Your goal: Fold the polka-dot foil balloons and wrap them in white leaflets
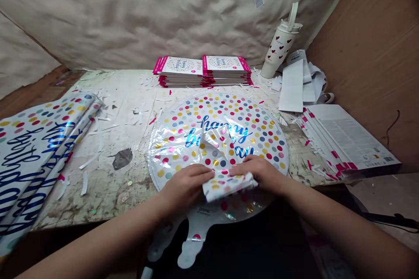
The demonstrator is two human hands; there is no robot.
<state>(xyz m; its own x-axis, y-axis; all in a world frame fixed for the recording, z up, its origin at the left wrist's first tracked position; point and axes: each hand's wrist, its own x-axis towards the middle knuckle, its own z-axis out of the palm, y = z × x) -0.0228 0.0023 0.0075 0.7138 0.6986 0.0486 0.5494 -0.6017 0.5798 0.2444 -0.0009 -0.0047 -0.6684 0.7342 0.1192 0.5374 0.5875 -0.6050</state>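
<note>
A round foil balloon (225, 117) printed with coloured polka dots and blue "happy birthday" lettering lies flat on the workbench (111, 183). Its lower edge is folded up into a narrow dotted strip (229, 186). My left hand (185, 187) presses down on the left end of that fold, and my right hand (258, 173) holds its right end, fingers over the top. A crease rises in the foil above the fold. The balloon's white tail (191, 244) hangs past the bench's front edge.
Two stacks of pink-edged packaging cards (203, 72) stand at the back. Long folded foil balloons (36, 157) lie at the left. A heart-patterned tumbler (279, 48), loose paper sheets (293, 85) and a stack of printed cards (347, 139) sit at the right, among paper scraps.
</note>
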